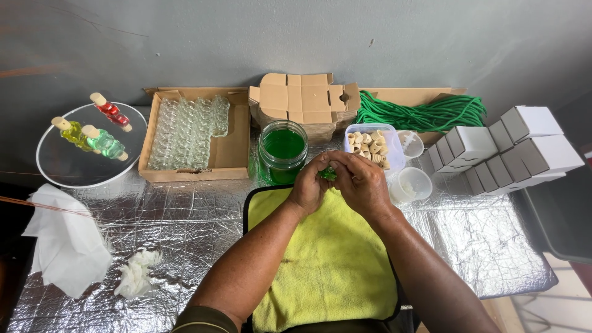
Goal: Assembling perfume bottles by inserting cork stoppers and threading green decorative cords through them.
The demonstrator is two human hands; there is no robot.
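Hands meet over the far edge of the yellow towel point(327, 259), and I see a small green bottle point(327, 174) pinched between them. Left hand point(310, 185) grips it from the left, right hand point(364, 183) curls over from the right, both equally close. Green jar point(283, 150) stands just beyond.

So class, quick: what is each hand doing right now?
Left hand: closed on the small green bottle.
Right hand: closed on the same bottle, fingers curled over its top.
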